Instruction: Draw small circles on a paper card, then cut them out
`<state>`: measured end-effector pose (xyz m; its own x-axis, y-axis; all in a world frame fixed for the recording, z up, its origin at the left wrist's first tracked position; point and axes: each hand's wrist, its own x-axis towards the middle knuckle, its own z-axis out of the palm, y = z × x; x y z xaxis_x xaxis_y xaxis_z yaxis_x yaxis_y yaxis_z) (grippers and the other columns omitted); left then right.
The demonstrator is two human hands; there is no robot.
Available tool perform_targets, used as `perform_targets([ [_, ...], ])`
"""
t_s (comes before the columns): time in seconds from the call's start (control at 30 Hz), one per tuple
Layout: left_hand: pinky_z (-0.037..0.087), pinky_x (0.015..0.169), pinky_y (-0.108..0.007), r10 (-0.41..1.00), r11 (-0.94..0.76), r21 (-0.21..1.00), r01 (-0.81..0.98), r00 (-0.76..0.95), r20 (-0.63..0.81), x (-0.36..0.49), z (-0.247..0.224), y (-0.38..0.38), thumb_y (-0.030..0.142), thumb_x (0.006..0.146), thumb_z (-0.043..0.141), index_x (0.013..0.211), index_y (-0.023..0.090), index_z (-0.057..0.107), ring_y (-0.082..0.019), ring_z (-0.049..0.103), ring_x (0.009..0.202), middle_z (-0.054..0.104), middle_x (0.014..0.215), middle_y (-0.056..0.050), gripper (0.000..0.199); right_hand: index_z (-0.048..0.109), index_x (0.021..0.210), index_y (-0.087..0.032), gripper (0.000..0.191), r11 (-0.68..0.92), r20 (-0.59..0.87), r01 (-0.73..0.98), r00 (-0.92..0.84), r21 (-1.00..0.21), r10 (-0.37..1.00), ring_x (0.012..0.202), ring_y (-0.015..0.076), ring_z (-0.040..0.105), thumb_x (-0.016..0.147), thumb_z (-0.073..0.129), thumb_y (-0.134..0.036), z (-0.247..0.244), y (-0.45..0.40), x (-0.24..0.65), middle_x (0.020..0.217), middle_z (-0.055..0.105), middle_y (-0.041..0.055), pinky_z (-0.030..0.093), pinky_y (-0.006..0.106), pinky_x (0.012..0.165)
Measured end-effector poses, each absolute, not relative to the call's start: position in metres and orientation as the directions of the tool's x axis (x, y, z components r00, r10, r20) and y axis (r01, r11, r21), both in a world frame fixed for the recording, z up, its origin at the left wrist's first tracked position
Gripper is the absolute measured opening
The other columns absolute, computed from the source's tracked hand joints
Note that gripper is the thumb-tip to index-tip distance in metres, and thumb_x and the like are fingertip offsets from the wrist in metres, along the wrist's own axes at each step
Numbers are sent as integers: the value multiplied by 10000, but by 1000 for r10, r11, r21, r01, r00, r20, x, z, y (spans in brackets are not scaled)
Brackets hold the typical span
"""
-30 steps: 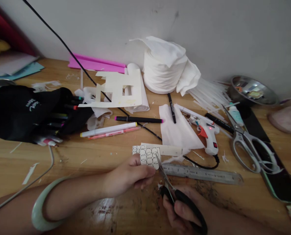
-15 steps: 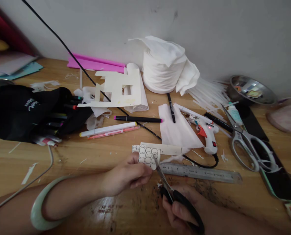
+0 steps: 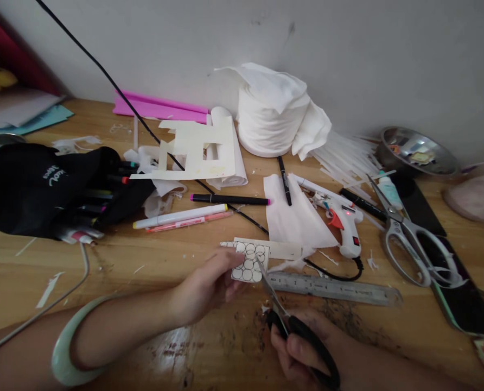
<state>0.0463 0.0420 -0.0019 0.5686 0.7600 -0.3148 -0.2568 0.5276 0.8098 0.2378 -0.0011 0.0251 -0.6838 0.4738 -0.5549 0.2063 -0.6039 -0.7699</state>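
Note:
Between the thumb and fingers of my left hand (image 3: 209, 279) is a small white piece of paper (image 3: 248, 266) covered with drawn black circles. My right hand (image 3: 303, 345) grips black-handled scissors (image 3: 275, 298), their blades pointing up and left to the right part of the paper. Whether the blades pass over or through the paper, I cannot tell. Behind the paper lies a cream paper strip (image 3: 285, 250). A steel ruler (image 3: 335, 288) rests on the table just right of the blades.
A white glue gun (image 3: 345, 222) with a red light lies at right, beside large grey-handled scissors (image 3: 407, 239). Markers (image 3: 229, 199), a black pen pouch (image 3: 42, 190), cut paper (image 3: 193, 146), a white tissue roll (image 3: 270, 119) and a metal bowl (image 3: 416, 152) stand around. A black cord (image 3: 103, 68) crosses the scene.
My left hand has shifted its hold on the circle-printed paper, thumb now further up, and the paper is turned slightly with more of its lower edge showing. The right hand stays nearly still.

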Motion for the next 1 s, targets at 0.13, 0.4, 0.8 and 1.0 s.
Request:
perform_targets([
  [0.13,237,454,-236,784,554,793,-254,480,-394,46,-1,40,385,715,520,520,163,448,-83,318,433,377,434,49,304,416,660,-151,607,-628,-553,177,-686,-757,473,436,32,328,640,477,-755,19,-4,240,531,398,-44,233,163,393],
  [0.4,234,421,-216,782,457,880,-131,531,-327,46,3,37,417,727,564,532,157,472,-70,322,417,401,446,54,338,445,693,-141,565,-630,-509,109,-699,-769,502,388,27,346,727,439,-704,1,-9,247,500,426,-43,254,135,346],
  [0.8,162,413,-230,735,479,871,-108,592,-330,47,9,39,430,727,554,509,167,418,-64,251,415,335,445,63,368,474,660,-121,576,-661,-481,44,-722,-749,498,376,32,349,716,460,-695,-5,-9,251,482,432,-31,246,144,328],
  [1.0,105,408,-243,718,507,853,-119,606,-342,45,9,40,379,719,538,472,173,370,-56,196,388,287,403,74,363,476,613,-118,558,-642,-429,16,-756,-767,494,394,31,356,728,483,-665,1,-4,250,478,420,-29,262,144,350],
])
